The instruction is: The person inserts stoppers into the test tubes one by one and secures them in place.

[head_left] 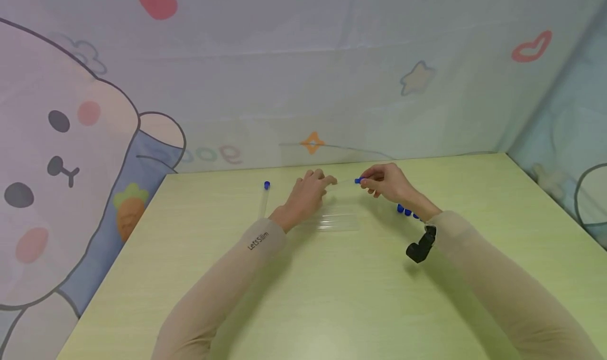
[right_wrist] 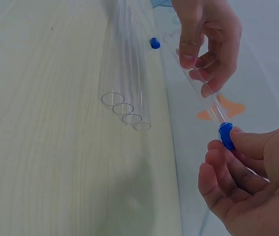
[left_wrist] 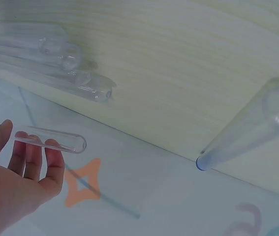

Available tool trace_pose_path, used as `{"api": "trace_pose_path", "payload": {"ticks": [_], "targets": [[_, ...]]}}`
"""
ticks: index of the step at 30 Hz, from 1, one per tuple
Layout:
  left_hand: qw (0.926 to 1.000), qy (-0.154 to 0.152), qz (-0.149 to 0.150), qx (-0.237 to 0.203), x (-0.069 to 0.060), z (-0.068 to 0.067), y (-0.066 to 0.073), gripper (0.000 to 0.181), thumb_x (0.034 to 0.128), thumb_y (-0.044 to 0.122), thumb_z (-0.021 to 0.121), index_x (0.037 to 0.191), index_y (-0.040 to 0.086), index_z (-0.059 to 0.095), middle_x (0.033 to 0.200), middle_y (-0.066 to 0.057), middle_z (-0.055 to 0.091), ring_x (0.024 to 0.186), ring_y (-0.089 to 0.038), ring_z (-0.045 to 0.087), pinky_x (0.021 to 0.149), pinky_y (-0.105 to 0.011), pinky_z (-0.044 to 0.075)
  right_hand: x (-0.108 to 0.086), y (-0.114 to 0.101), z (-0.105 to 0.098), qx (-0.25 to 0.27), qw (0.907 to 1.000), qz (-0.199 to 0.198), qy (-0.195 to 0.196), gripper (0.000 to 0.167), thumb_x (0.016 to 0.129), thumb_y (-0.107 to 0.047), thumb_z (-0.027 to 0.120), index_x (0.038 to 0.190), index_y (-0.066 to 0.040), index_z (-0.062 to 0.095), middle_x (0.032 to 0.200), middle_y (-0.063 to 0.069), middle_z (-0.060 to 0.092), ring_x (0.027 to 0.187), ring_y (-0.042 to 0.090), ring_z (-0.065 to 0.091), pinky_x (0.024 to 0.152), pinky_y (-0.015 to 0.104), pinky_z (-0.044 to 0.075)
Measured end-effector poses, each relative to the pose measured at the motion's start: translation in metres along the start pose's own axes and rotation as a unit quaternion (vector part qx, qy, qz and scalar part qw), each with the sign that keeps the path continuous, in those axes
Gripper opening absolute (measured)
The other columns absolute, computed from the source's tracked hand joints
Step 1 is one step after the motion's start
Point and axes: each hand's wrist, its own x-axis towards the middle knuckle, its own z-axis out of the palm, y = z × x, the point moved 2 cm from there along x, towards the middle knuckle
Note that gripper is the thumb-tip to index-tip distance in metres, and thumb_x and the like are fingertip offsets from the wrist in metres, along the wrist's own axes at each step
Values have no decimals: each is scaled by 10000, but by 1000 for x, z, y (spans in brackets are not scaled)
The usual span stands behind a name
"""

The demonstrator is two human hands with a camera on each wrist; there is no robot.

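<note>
My left hand (head_left: 305, 196) holds a clear tube (right_wrist: 205, 93) between thumb and fingers, as the right wrist view shows. The tube's rounded end (left_wrist: 75, 143) sticks out past the fingers in the left wrist view. Across from it, my right hand (head_left: 390, 183) pinches a blue cap (right_wrist: 226, 135) between thumb and fingers, at the tube's mouth. Whether the cap is fully seated I cannot tell. Several uncapped clear tubes (head_left: 334, 223) lie side by side on the table, just below my left hand.
A tube with a blue cap (head_left: 267, 185) lies apart at the left on the table (head_left: 303, 307). Several loose blue caps (head_left: 408, 212) sit below my right wrist, partly hidden by it. A patterned cloth (head_left: 284, 75) hangs behind the table's back edge.
</note>
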Motion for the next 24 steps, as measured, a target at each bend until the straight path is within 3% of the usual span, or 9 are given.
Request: {"api": "trace_pose_path", "payload": {"ticks": [6,14,24], "targets": [[10000,24,39,61,1,1,0,401,932,16,581,1289,198,597,1106,-58,643,1034,-253,532,758,-373,476,-1,0,0,49,10000,-73,-7,255,938,-113,619,1115,69,648,1014,306,676,769,253,666,673,299,573],[9998,-5,109,-141,1,1,0,382,951,26,552,1304,169,588,1117,-59,645,1019,-262,526,770,-372,457,-2,-1,0,339,9993,-71,-119,248,969,-91,560,1135,81,627,1057,330,655,884,404,668,783,442,576],[9981,105,401,-448,2,-1,-1,369,954,-14,530,1294,119,587,1049,-86,610,973,-261,574,806,-326,503,-2,0,-3,430,9989,-119,-157,256,970,-98,562,1139,82,628,1065,332,651,879,379,688,811,449,568]]}}
